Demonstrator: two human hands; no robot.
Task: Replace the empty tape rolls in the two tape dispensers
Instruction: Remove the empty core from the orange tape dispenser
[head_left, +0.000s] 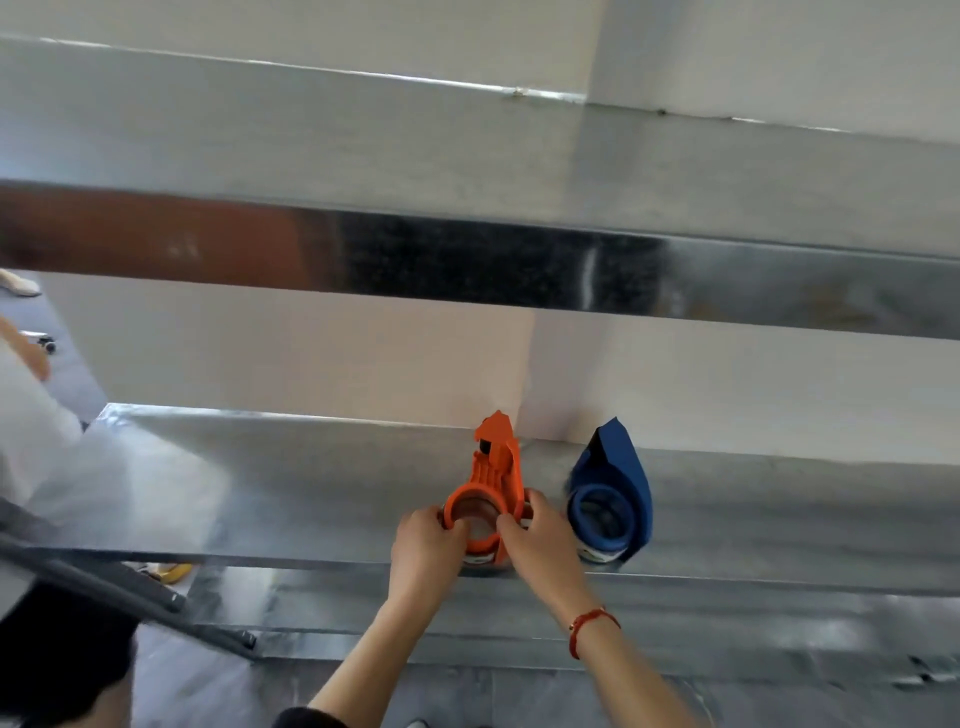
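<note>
An orange tape dispenser (493, 467) lies on a shiny metal shelf (311, 478), its pointed end toward the wall. My left hand (423, 545) grips the left side of its round hub, and my right hand (540, 540) grips the right side. A tape roll (475, 558) sits under the hub, only its white edge showing. Just to the right lies a blue tape dispenser (618, 493) with a roll in it, untouched.
A second metal shelf (467, 260) hangs above, close to the wall. Another person in a white top (26, 415) stands at the far left. A dark bar (130, 603) slants across the lower left, with a yellow object (174, 571) below the shelf edge.
</note>
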